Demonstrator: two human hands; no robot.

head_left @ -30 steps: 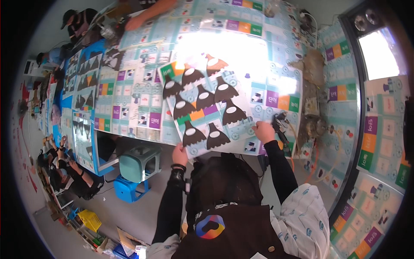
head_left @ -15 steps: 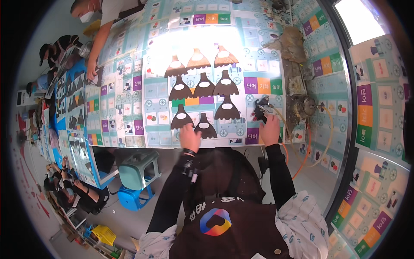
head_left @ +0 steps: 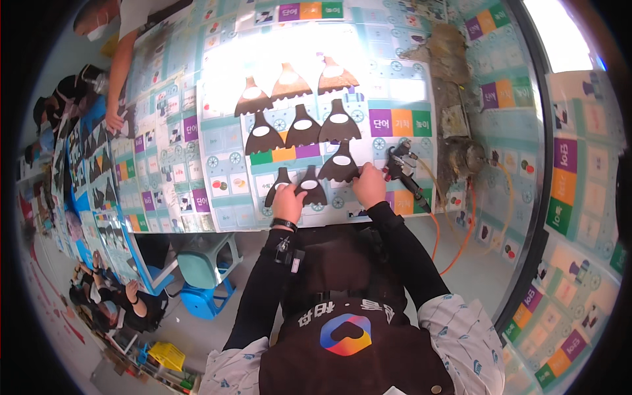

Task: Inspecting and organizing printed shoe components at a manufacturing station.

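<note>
At the near side of the printed table (head_left: pixel 224 197), nine dark fan-shaped pieces (head_left: pixel 264 139) are lying in rough rows, necks pointing away, scalloped hems facing the near edge. Both hands are working the front ones.

Step in hand, my read: positioning or picking up these pieces by their edges. Doing it well means gripping at the rim only, staying off the white ovals (head_left: pixel 340 118), and lifting instead of dragging, since neighbours are sitting close and could be getting knocked askew. Can't tell if any face is tacky; I'd be treating them all as if so. Watch the right side: a black hand tool (head_left: pixel 411 183) is lying just beside the right hand (head_left: pixel 370 187).

Pose: left hand (head_left: pixel 287 205) is resting palm down over the lower-left piece (head_left: pixel 282 176), covering its lower part. Its thumb is standing apart from the fingers, pointing toward the lower-middle piece (head_left: pixel 313 196); can't tell whether it's pinching. Right hand is meeting the near right corner of the front-right piece (head_left: pixel 337 172), thumb and forefinger bunching there; can't tell pinching from touching. Black-sleeved forearms (head_left: pixel 257 303) are angling inward from below.
</note>
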